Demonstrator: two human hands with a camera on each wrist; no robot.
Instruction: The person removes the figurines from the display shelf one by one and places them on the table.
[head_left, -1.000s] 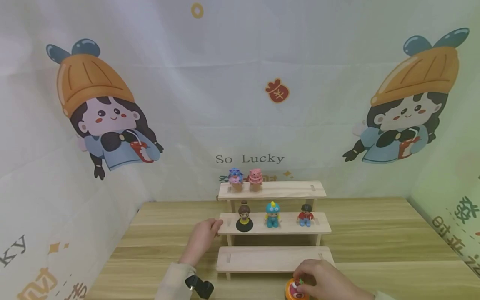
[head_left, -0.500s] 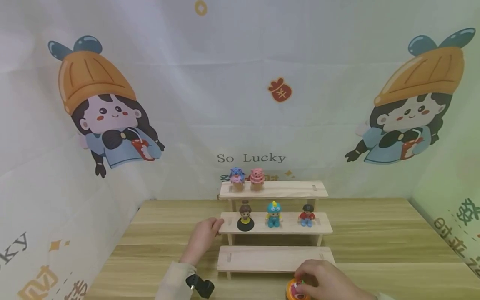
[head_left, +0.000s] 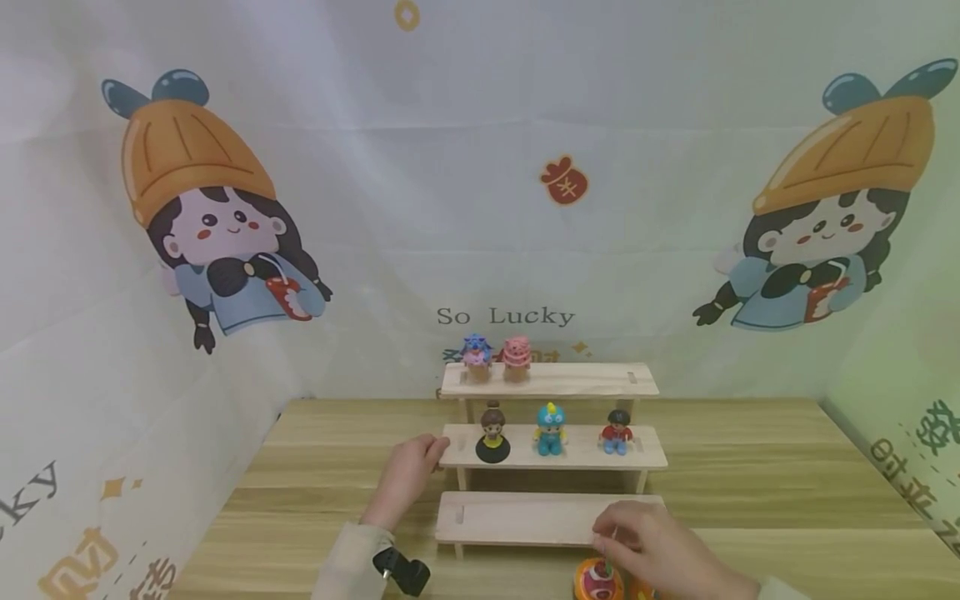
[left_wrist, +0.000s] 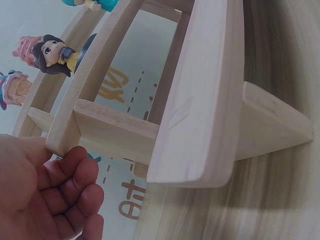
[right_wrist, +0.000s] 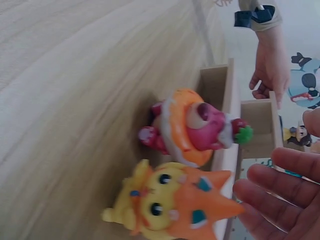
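The left hand (head_left: 407,477) pinches the left end of the wooden stand's middle shelf (head_left: 585,451); in the left wrist view its thumb and curled fingers (left_wrist: 70,192) meet at the shelf corner. Just above and right of a pink bear toy with an orange ring (head_left: 598,581), the right hand (head_left: 663,550) has loosely bent fingers and holds nothing. The right wrist view shows this hand (right_wrist: 285,195) apart from the pink toy (right_wrist: 205,125), which stands beside a yellow toy with an orange star-like top (right_wrist: 185,202).
Two ice-cream-cone figures (head_left: 516,360) stand at the left of the top shelf (head_left: 585,379). The middle shelf bears a brown-haired figure (head_left: 492,433), a teal figure (head_left: 551,431) and a red-jacketed figure (head_left: 617,432). A printed cloth (head_left: 480,192) hangs behind.
The right hand has let go of the pink toy and moved up and slightly right, uncovering part of the yellow toy. The left hand keeps its hold on the shelf.
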